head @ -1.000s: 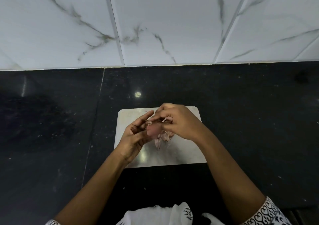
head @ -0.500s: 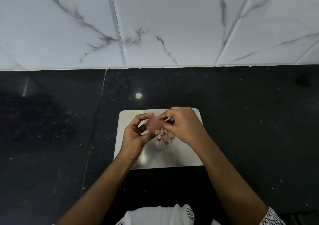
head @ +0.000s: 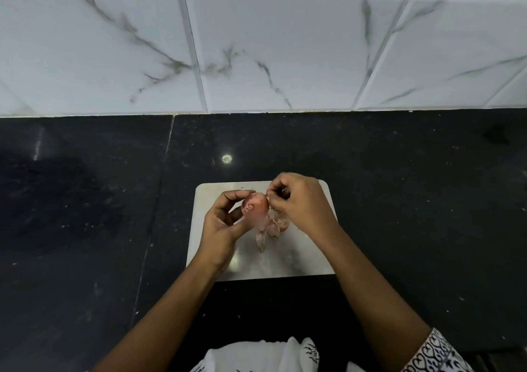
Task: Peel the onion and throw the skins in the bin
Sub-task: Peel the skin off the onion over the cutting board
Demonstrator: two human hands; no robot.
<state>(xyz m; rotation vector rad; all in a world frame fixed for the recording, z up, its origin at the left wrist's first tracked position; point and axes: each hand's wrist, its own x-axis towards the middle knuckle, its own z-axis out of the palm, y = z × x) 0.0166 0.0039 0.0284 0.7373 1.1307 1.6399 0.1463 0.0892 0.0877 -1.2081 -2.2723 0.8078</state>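
A small pink onion (head: 255, 207) is held above the white cutting board (head: 299, 260); its root end faces me. My left hand (head: 222, 226) grips it between thumb and fingers. My right hand (head: 299, 203) has its fingertips curled at the onion's right side, pinching a bit of skin there. Loose pink skins (head: 269, 229) hang and lie under the onion on the board. No bin is in view.
The board lies on a black speckled counter (head: 399, 200). A white marbled tile wall (head: 256, 43) rises behind the counter. White cloth of my clothing (head: 256, 354) shows at the bottom edge.
The onion has turned in my left hand, so its root end now shows. My right hand has shifted from over the onion to its right side.
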